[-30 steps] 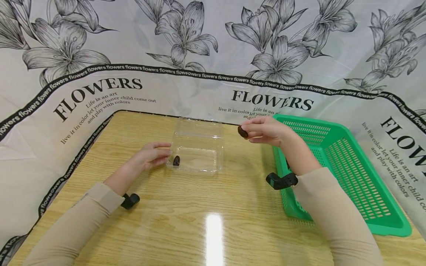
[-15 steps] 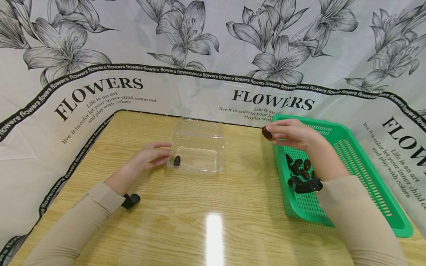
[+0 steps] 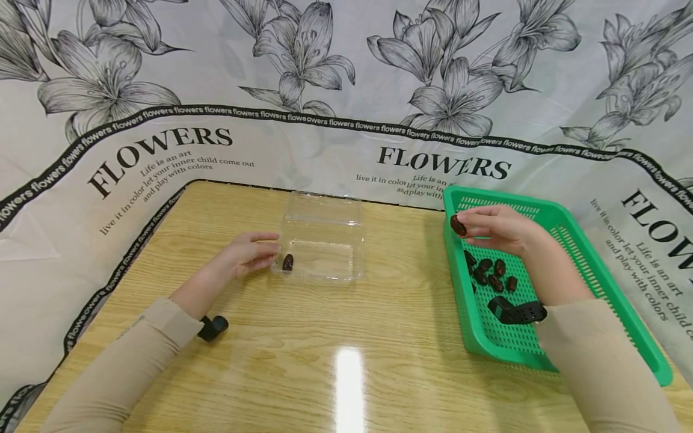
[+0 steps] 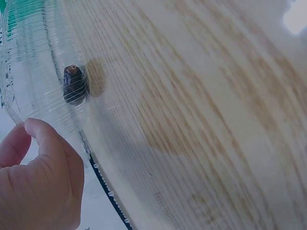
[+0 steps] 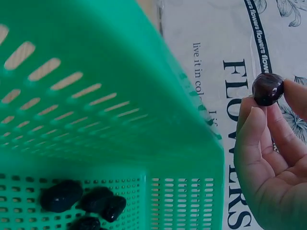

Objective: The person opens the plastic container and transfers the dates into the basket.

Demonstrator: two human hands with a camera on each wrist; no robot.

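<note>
A glossy dark brown date [image 3: 458, 225] is pinched between the thumb and fingertips of my right hand [image 3: 500, 230], above the far left part of the green basket [image 3: 557, 361]. The right wrist view shows this date [image 5: 267, 89] held outside and above the basket wall. Several more dates [image 3: 495, 282] lie on the basket floor. My left hand [image 3: 251, 254] pinches the left edge of a clear plastic clamshell box [image 3: 325, 258], as the left wrist view shows with the fingers on its rim. One date [image 3: 288, 262] lies in the box's near left corner.
The box's lid [image 3: 323, 209] stands folded back toward the far edge of the wooden table [image 3: 303, 349]. A white flower-printed cloth [image 3: 314, 150] hangs behind the table. Each wrist carries a black strap [image 3: 517, 311].
My right hand has moved right with the date, from the gap between box and basket to over the basket. Dates in the basket have come into sight. The left hand stays put.
</note>
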